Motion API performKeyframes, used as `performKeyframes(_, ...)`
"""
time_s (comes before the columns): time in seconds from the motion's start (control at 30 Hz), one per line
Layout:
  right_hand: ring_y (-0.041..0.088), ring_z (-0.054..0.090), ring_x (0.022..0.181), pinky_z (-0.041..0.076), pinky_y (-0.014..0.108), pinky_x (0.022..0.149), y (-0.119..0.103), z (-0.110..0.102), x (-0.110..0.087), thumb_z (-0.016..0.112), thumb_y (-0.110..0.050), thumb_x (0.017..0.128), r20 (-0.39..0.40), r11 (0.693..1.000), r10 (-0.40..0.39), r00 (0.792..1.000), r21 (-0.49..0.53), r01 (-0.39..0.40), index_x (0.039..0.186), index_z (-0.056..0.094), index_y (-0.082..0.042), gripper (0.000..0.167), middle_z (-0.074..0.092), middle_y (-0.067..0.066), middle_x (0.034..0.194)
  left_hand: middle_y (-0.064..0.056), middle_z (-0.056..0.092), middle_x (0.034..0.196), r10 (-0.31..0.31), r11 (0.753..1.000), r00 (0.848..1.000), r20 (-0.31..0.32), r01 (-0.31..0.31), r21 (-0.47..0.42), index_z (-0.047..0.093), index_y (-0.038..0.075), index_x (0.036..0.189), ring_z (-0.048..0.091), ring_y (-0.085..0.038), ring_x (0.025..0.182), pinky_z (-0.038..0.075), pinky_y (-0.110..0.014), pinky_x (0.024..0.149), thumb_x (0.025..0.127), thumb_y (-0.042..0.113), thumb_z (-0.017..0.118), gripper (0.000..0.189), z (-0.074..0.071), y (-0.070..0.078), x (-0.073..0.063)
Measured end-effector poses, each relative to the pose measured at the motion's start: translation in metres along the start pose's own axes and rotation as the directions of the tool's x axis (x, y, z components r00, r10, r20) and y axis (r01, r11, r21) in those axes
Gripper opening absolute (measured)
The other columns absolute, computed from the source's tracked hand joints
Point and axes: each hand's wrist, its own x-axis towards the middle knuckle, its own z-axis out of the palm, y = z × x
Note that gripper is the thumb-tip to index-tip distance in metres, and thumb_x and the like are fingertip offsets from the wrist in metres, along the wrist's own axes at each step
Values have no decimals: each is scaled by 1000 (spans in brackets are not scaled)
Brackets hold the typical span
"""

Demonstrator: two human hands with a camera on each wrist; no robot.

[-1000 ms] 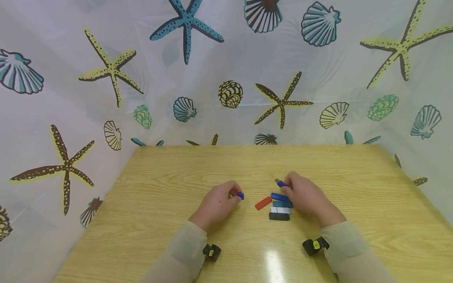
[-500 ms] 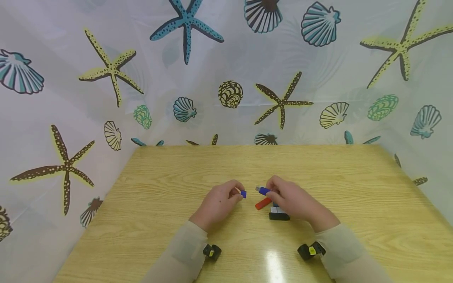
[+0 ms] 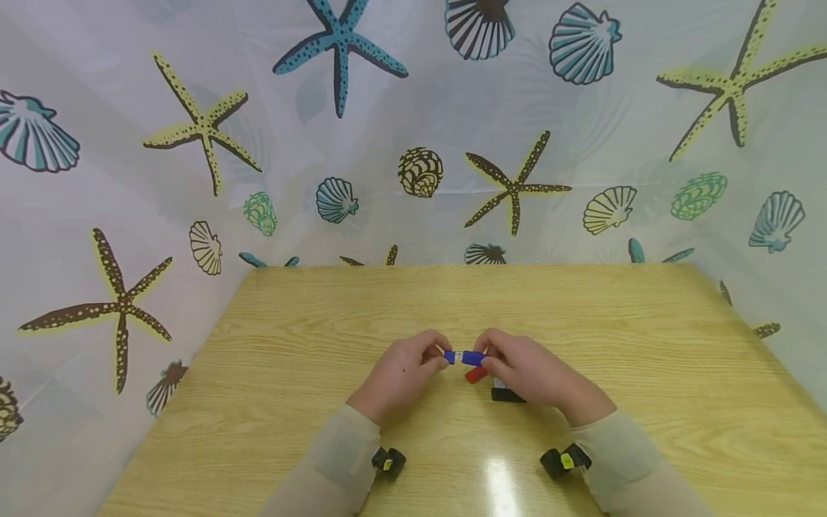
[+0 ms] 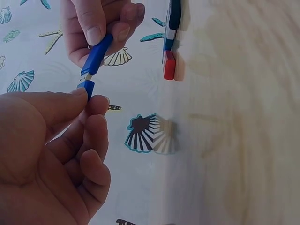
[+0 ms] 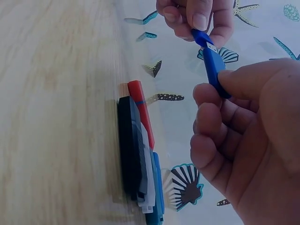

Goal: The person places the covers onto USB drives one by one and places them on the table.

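Note:
Between finger and thumb, my right hand [image 3: 533,366] pinches a blue USB stick [image 5: 214,70] by its body, its metal plug pointing left. My left hand [image 3: 403,366] pinches the small blue cap [image 4: 87,87]. The plug's tip is right at the cap's mouth, and a stretch of bare metal shows between the two blue parts. Both hands are above the table, just left of a row of other USB sticks. Of these, a red stick [image 3: 475,375] and a black stick [image 3: 507,395] show below my right hand, which hides much of the row in the head view.
The right wrist view shows the row: the black stick in front, then a white stick [image 5: 148,173] and a blue-teal stick [image 5: 157,187]. The wooden table [image 3: 291,309] meets a curtain [image 3: 388,230] printed with shells and starfish at its back and sides.
My right hand has moved left with the blue USB stick, bringing its plug to the cap. My left hand has shifted only slightly to the right.

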Motion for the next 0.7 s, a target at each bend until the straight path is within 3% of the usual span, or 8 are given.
performKeyframes(0.37,12,53,69,44,32,66,0,0,0,56,-22,106,1,999,-46,999,-17,46,112,59,-23,7,70,-8,87,11,65,90,9,1000,1000,5,-9,9,64,30,111,58,-13,80,50,-32,73,101,27,65,10,2,1,2)
performKeyframes(0.7,11,52,68,44,31,66,-2,0,-1,56,-24,106,13,997,-71,997,6,71,111,60,-26,6,70,-7,86,11,66,90,26,999,999,31,-25,-49,67,22,105,58,-11,81,50,-32,75,99,27,68,7,4,5,0)
